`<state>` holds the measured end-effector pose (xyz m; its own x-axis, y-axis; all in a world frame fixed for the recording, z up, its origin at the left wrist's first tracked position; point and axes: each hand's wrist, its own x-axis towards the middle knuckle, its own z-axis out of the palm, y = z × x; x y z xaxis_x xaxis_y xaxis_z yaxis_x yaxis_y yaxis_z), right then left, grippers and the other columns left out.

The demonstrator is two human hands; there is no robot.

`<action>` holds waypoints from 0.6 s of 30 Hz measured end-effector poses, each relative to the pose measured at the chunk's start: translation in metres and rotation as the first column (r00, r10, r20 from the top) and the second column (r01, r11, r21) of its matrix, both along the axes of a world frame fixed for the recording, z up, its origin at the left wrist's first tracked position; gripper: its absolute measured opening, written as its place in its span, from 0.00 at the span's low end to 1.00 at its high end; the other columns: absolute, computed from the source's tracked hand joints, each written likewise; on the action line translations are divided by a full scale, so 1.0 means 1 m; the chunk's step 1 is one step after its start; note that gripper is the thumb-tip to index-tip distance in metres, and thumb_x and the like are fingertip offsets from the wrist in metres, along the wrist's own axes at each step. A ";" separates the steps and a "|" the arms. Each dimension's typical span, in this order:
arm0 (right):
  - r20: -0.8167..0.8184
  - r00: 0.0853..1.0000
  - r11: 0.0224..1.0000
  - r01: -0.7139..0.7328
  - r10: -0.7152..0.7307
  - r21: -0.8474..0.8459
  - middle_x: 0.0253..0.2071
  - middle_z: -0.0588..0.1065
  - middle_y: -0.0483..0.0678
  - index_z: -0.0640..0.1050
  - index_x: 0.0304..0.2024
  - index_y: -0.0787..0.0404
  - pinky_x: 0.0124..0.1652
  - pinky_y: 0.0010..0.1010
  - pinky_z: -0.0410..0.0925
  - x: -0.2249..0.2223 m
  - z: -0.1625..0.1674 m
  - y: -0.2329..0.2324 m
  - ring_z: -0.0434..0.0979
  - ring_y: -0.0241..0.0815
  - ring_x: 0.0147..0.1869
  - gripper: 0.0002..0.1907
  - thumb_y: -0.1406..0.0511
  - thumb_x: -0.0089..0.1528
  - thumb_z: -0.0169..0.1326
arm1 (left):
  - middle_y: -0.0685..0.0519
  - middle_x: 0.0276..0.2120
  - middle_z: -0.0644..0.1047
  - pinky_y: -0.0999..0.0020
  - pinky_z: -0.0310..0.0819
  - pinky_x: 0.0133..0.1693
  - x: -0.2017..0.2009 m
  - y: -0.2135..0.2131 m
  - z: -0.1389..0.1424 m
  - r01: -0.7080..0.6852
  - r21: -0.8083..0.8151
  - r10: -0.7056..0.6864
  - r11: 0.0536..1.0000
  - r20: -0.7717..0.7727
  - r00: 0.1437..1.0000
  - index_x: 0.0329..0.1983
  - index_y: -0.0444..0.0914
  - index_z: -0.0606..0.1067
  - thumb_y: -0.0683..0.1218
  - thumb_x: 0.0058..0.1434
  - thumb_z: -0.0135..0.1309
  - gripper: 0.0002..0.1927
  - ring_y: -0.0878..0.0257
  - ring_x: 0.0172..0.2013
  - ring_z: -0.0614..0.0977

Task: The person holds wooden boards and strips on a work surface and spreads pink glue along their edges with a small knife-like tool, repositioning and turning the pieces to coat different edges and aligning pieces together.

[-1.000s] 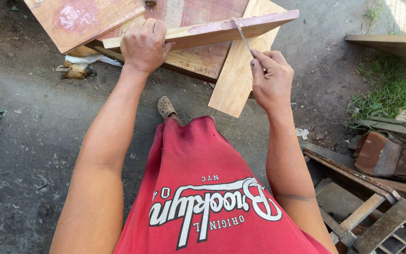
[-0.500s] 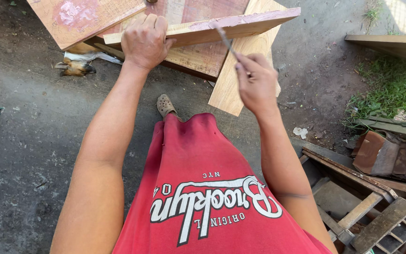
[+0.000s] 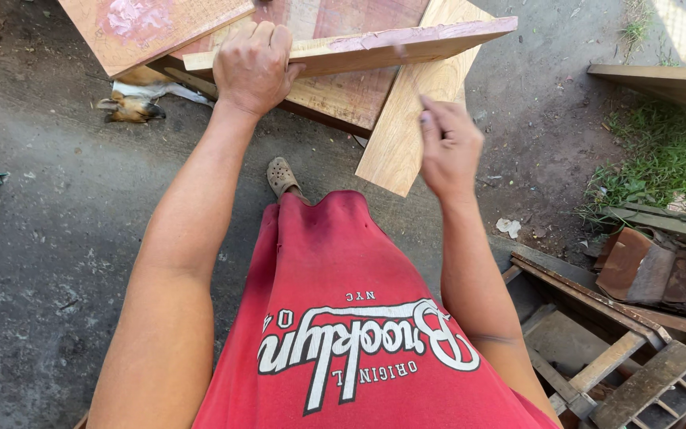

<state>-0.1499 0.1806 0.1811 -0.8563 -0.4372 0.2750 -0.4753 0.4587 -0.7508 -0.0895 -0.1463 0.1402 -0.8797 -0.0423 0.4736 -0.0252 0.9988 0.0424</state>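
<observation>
1. Head view: the left hand (image 3: 254,67) grips the near edge of a long wooden board (image 3: 375,46), fingers curled over its top, at the top of the frame.
2. The right hand (image 3: 448,147) hangs just below that board with fingers pinched together; it is blurred, so I cannot tell whether it holds anything.
3. More boards (image 3: 395,139) lie beneath on the concrete ground (image 3: 57,238); a dog (image 3: 132,103) lies to the left.
</observation>
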 end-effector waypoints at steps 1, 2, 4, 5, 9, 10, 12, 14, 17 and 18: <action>0.016 0.999 0.998 0.049 -0.049 -0.025 0.45 0.80 0.52 0.82 0.54 0.65 0.46 0.32 0.72 -0.005 0.001 0.006 0.80 0.40 0.46 0.12 0.71 0.70 0.55 | 0.54 0.33 0.73 0.59 0.72 0.37 0.000 0.001 0.002 0.007 -0.003 -0.007 1.000 -0.011 1.000 0.36 0.42 0.70 0.55 0.49 0.75 0.26 0.55 0.37 0.78; 0.036 0.995 0.994 0.094 -0.093 -0.047 0.44 0.80 0.51 0.82 0.55 0.65 0.46 0.31 0.71 -0.010 0.003 0.011 0.79 0.40 0.45 0.12 0.71 0.70 0.54 | 0.54 0.33 0.73 0.59 0.72 0.38 0.000 0.002 0.004 0.009 -0.005 -0.009 1.000 -0.019 1.000 0.36 0.43 0.69 0.55 0.49 0.75 0.25 0.55 0.37 0.78; 0.070 0.986 0.987 0.157 -0.153 -0.046 0.43 0.79 0.50 0.82 0.55 0.64 0.44 0.30 0.71 -0.014 0.003 0.013 0.77 0.40 0.44 0.12 0.71 0.70 0.54 | 0.54 0.34 0.73 0.59 0.73 0.39 0.000 0.002 0.008 0.011 -0.004 -0.012 1.000 -0.024 1.000 0.36 0.43 0.70 0.55 0.50 0.75 0.25 0.55 0.37 0.78; 0.083 0.983 0.985 0.169 -0.166 -0.028 0.42 0.79 0.49 0.82 0.55 0.64 0.43 0.29 0.71 -0.013 0.001 0.009 0.77 0.39 0.43 0.12 0.70 0.70 0.53 | 0.54 0.34 0.73 0.59 0.73 0.38 0.000 0.002 0.009 0.007 -0.004 -0.007 1.000 -0.021 1.000 0.36 0.43 0.70 0.55 0.50 0.75 0.25 0.56 0.37 0.78; 0.028 0.999 0.998 0.022 -0.021 -0.054 0.43 0.78 0.51 0.81 0.56 0.66 0.45 0.30 0.71 0.009 -0.011 -0.024 0.78 0.41 0.45 0.13 0.72 0.71 0.52 | 0.54 0.34 0.73 0.60 0.72 0.37 0.001 -0.002 0.004 -0.005 -0.002 0.005 1.000 -0.016 1.000 0.36 0.43 0.70 0.54 0.50 0.76 0.25 0.57 0.37 0.79; 0.021 1.000 0.998 -0.011 0.013 -0.064 0.43 0.78 0.52 0.81 0.55 0.66 0.45 0.31 0.71 0.017 -0.015 -0.033 0.78 0.43 0.45 0.12 0.71 0.70 0.53 | 0.54 0.35 0.74 0.60 0.73 0.38 0.001 -0.003 0.001 -0.003 0.013 0.003 1.000 -0.013 1.000 0.37 0.43 0.71 0.54 0.51 0.74 0.24 0.57 0.38 0.79; 0.002 0.997 0.994 -0.073 0.073 -0.083 0.43 0.77 0.54 0.80 0.54 0.68 0.46 0.31 0.71 0.027 -0.020 -0.045 0.79 0.45 0.45 0.12 0.71 0.70 0.53 | 0.53 0.35 0.75 0.59 0.75 0.39 -0.002 -0.003 -0.006 0.008 0.042 -0.008 0.999 -0.014 1.000 0.38 0.42 0.72 0.54 0.52 0.71 0.21 0.56 0.40 0.80; 0.120 0.990 0.997 -0.080 0.078 0.005 0.42 0.75 0.56 0.80 0.54 0.67 0.45 0.33 0.69 0.031 -0.016 -0.042 0.76 0.49 0.44 0.12 0.70 0.70 0.52 | 0.49 0.34 0.77 0.55 0.74 0.33 -0.009 -0.001 -0.010 -0.071 0.104 0.054 0.992 0.162 0.985 0.44 0.40 0.75 0.51 0.59 0.63 0.15 0.52 0.34 0.80; 0.110 0.981 0.987 -0.156 0.159 -0.034 0.45 0.76 0.56 0.78 0.53 0.68 0.51 0.36 0.67 0.023 -0.008 -0.043 0.76 0.53 0.49 0.12 0.68 0.71 0.49 | 0.43 0.37 0.80 0.57 0.78 0.39 -0.020 -0.009 0.003 -0.137 -0.094 0.129 0.986 -0.084 0.988 0.41 0.36 0.79 0.45 0.60 0.52 0.11 0.51 0.39 0.81; 0.156 0.985 0.991 -0.093 0.076 0.101 0.42 0.76 0.57 0.79 0.54 0.67 0.48 0.36 0.66 0.021 -0.004 -0.041 0.75 0.51 0.46 0.14 0.67 0.70 0.49 | 0.45 0.31 0.79 0.50 0.77 0.42 -0.023 -0.012 0.010 -0.128 -0.151 0.109 0.980 -0.132 0.985 0.33 0.39 0.79 0.47 0.54 0.53 0.09 0.50 0.35 0.81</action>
<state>-0.1287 0.1396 0.1773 -0.8431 -0.5297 0.0925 -0.4005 0.5040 -0.7653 -0.1130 -0.1581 0.1497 -0.8080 -0.0585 0.5863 -0.1482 0.9833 -0.1060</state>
